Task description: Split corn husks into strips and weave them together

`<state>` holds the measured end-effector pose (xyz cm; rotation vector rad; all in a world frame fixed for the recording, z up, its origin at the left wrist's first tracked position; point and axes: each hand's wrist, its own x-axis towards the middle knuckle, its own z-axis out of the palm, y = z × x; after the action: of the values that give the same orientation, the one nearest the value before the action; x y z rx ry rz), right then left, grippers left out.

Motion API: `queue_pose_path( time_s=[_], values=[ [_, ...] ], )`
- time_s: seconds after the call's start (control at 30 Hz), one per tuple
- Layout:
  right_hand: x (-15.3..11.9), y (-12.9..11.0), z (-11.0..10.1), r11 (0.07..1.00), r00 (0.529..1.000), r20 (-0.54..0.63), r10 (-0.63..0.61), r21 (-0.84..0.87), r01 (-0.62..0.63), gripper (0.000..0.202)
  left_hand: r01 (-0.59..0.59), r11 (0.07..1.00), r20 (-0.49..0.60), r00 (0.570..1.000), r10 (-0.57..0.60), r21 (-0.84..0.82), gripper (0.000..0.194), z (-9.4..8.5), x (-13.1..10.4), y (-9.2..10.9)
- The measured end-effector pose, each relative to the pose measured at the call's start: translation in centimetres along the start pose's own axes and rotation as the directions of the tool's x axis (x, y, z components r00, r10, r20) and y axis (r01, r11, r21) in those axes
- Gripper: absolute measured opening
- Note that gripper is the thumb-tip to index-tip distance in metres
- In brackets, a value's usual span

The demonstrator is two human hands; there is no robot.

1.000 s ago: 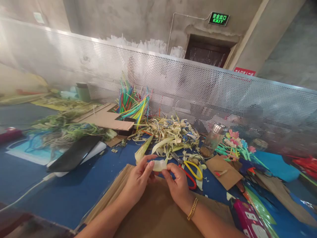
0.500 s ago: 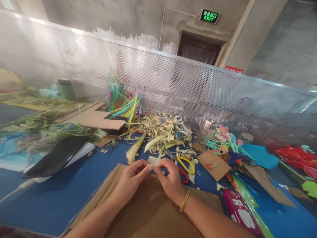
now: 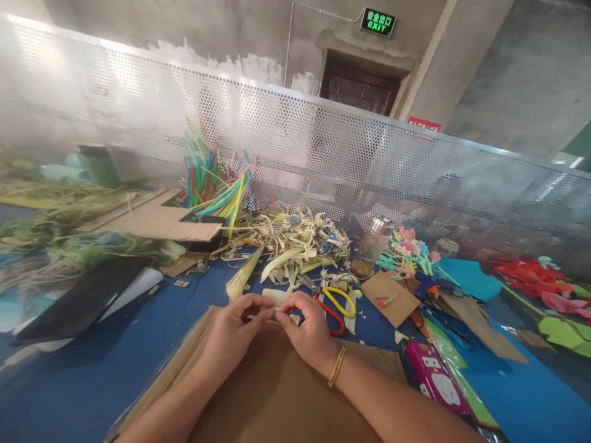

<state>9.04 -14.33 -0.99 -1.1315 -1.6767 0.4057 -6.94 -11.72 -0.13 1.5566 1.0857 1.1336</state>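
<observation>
My left hand (image 3: 237, 335) and my right hand (image 3: 307, 329) meet above a brown cardboard sheet (image 3: 272, 394). Fingertips of both are pinched on a small pale piece of corn husk (image 3: 276, 297), whose lower part the fingers hide. A gold bracelet (image 3: 337, 367) is on the right wrist. Just beyond the right hand lie scissors (image 3: 342, 301) with one yellow and one red handle loop. Past the hands spreads a heap of husk scraps (image 3: 302, 243), with a larger curled husk (image 3: 242, 277) at its near left.
Colourful pipe cleaners (image 3: 221, 187) stand at the back left beside cut cardboard (image 3: 157, 218). A black flat object (image 3: 83, 301) lies left. To the right are a glass jar (image 3: 370, 246), a cardboard square (image 3: 390, 297) and a magenta case (image 3: 434, 375). A perforated metal screen (image 3: 286, 141) borders the table.
The view has turned slightly, so the surroundings sit further left. Both hands still pinch the husk piece, with small finger movements.
</observation>
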Motion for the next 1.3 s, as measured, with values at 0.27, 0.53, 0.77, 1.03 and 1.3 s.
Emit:
queue_pose_path(
  time_s=[0.27, 0.53, 0.77, 1.03, 1.3],
  values=[
    [-0.1, -0.4, -0.7, 1.000, 0.991, -0.131, 0.023, 0.021, -0.020, 0.014, -0.114, 0.989, 0.033, 0.993, 0.111, 0.094, 0.009, 0.2, -0.4, 0.0],
    [10.5, 0.2, -2.0, 0.808, 0.938, 0.330, -0.107, -0.522, 0.275, 0.019, -0.245, 0.928, 0.319, 0.936, 0.150, 0.280, 0.019, 0.4, -1.3, 0.6],
    [20.8, 5.3, -0.5, 0.458, 0.862, 0.233, 0.449, -0.889, 0.002, 0.069, -0.282, 0.902, 0.350, 0.923, 0.162, 0.327, 0.018, 0.2, -1.2, 0.3],
    [25.5, 8.0, -3.7, 0.449, 0.834, 0.197, 0.515, -0.891, -0.067, 0.028, -0.328, 0.890, 0.374, 0.905, 0.200, 0.318, 0.019, 0.2, -1.3, 0.2],
    [31.6, 3.4, -10.5, 0.342, 0.967, -0.026, 0.253, -0.933, -0.114, 0.036, -0.361, 0.869, 0.379, 0.898, 0.225, 0.339, 0.019, 0.2, -1.5, 0.0]
  ],
)
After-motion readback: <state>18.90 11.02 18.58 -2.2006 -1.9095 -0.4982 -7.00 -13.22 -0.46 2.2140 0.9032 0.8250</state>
